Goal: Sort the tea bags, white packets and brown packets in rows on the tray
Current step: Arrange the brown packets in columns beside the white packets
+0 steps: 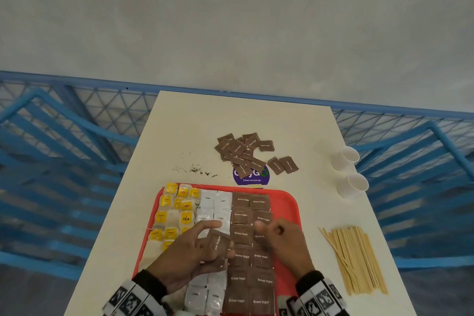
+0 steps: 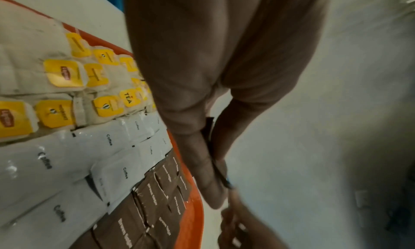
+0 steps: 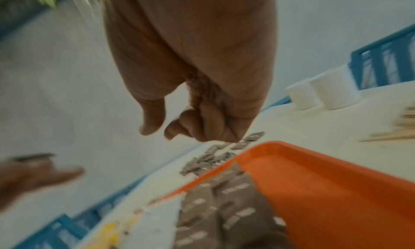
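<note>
On the white table (image 1: 179, 136), beside blue railing (image 1: 77, 120) and blue slatted chairs (image 1: 423, 187) to either side: red tray (image 1: 289, 202) at the near edge, filled in three bands. Down the left band, tea bags (image 1: 177, 213) with yellow tags, somewhat jumbled and overlapping; down the middle, white packets (image 1: 214, 209) printed "Coffee" in two columns; down the right, brown packets (image 1: 252, 213) printed "Brown Sugar" in two columns, with a bare strip of tray beyond them. Over the middle of the tray, left hand (image 1: 189, 251), palm turned up, fingers and thumb curled round a small stack of brown sugar packets (image 1: 218, 249), hiding part of the white columns beneath. Just right of it, right hand (image 1: 284, 241), fingers curled loosely inward, thumb apart from them, nothing seen between them in the right wrist view; held above the brown columns and covering a few of them. Black cuffs and patterned marker bands at both wrists. Near the right table edge, a bundle of wooden stirrers (image 1: 356, 259) fanned lengthwise. Beyond the tray, a loose heap of brown sugar packets (image 1: 246, 152), partly lying over a round purple sticker (image 1: 252, 178) reading "Clean as you go". Far right, two white paper cups (image 1: 350, 169) tipped on their sides, close together. Left of the sticker, a scatter of dark tea crumbs (image 1: 197, 170).
</note>
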A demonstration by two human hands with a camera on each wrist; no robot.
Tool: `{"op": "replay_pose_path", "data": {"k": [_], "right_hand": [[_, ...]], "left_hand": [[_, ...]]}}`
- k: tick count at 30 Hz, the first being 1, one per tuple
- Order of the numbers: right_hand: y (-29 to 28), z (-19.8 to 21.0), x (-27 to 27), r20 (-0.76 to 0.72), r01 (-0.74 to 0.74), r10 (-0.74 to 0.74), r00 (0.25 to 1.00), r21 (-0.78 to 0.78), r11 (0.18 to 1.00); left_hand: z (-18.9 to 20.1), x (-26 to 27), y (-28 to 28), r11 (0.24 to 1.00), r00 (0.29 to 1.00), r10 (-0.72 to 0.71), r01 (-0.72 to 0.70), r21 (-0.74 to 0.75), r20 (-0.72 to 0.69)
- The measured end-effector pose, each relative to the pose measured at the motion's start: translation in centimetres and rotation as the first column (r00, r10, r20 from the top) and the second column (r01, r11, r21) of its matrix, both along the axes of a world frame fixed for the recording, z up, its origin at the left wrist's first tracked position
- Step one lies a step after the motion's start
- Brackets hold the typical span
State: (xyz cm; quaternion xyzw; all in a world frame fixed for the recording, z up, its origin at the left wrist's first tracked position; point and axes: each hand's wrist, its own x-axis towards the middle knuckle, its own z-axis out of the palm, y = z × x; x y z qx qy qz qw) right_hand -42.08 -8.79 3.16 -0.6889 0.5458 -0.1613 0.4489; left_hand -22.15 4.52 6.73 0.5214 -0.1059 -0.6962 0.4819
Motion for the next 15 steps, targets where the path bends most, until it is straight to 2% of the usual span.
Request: {"op": "replay_pose_path", "data": {"k": [3, 5, 7, 9, 12, 15], "right_hand": [[2.3, 3.4, 2.1, 0.123, -0.241, 0.223, 0.967, 0.162, 0.957], [3.2, 3.9, 2.8, 0.129, -0.296, 0.276, 0.953, 0.180, 0.938], [3.6, 4.3, 2.9, 0.175, -0.231, 0.197, 0.965, 0.200, 0.952], [4.0, 4.4, 2.8, 0.234, -0.150, 0.091, 0.968, 0.245, 0.958], [4.6, 4.2, 2.4, 0.257, -0.024, -0.046, 0.965, 0.263, 0.965], [5.1, 3.9, 2.3, 0.210, 0.043, -0.084, 0.974, 0.193, 0.980]], "left_hand": [[0.5, -0.3, -0.1, 0.995, 0.991, -0.098, 0.099, -0.006, 0.096], [0.8, -0.4, -0.3, 0.991, 0.964, -0.134, 0.137, 0.002, 0.231], [1.0, -0.1, -0.5, 0.993, 0.920, -0.114, 0.121, 0.006, 0.375], [1.3, 0.3, -0.6, 0.996, 0.886, -0.085, 0.093, 0.006, 0.455], [1.4, 0.6, -0.6, 0.997, 0.869, -0.063, 0.072, 0.001, 0.491], [1.3, 0.7, -0.6, 0.998, 0.876, -0.054, 0.065, -0.008, 0.480]]}}
